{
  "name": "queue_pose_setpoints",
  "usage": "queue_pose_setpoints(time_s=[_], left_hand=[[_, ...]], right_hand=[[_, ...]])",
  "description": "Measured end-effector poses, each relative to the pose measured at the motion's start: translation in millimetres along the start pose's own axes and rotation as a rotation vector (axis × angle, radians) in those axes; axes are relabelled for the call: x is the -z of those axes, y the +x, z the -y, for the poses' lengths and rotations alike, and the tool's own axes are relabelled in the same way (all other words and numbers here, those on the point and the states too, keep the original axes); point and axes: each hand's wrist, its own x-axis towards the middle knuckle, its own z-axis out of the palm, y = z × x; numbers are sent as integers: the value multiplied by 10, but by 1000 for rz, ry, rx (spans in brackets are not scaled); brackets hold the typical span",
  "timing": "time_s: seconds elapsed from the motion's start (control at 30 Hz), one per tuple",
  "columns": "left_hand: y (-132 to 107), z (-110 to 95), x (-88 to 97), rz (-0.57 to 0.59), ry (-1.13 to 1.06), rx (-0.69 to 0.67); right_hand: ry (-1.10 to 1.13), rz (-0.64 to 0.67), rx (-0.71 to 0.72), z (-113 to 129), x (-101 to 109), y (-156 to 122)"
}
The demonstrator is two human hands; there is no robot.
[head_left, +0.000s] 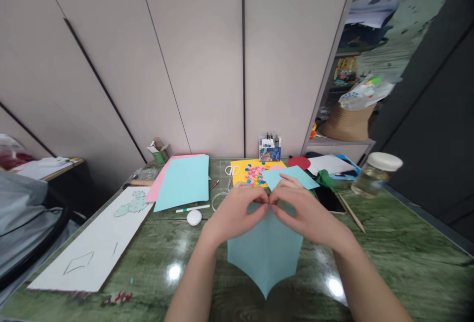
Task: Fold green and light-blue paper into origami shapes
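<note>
Both forearms reach up from the bottom of the frame and meet at centre, where the left hand (237, 211) and right hand (305, 213) pinch the top edge of a light blue paper piece (265, 253) between thumbs and fingertips. It hangs just above the green marble table (388, 258), already shaped: curved sides run down to a point at the bottom. Fingertips of both hands touch at the top, so I judge that a fold or crease there is in hand and not finished. Behind the hands lie another blue piece (292, 175), a yellow sheet (240, 169) dotted with coloured beads (255, 174), scissors (231, 171), and at left a large blue sheet (184, 182) and a white board (99, 243) with cactus drawings.
</note>
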Motion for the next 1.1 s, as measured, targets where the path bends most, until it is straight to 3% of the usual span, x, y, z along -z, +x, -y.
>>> queue_pose_setpoints(time_s=[0.6, 0.83, 1.1], left_hand=[[6, -10, -20, -88, -37, -45], [-9, 50, 20, -64, -12, 53], [-29, 232, 108, -29, -51, 132]], right_hand=[[17, -109, 48, 11, -7, 4], [55, 41, -55, -90, 97, -8], [56, 32, -180, -199, 174, -22]])
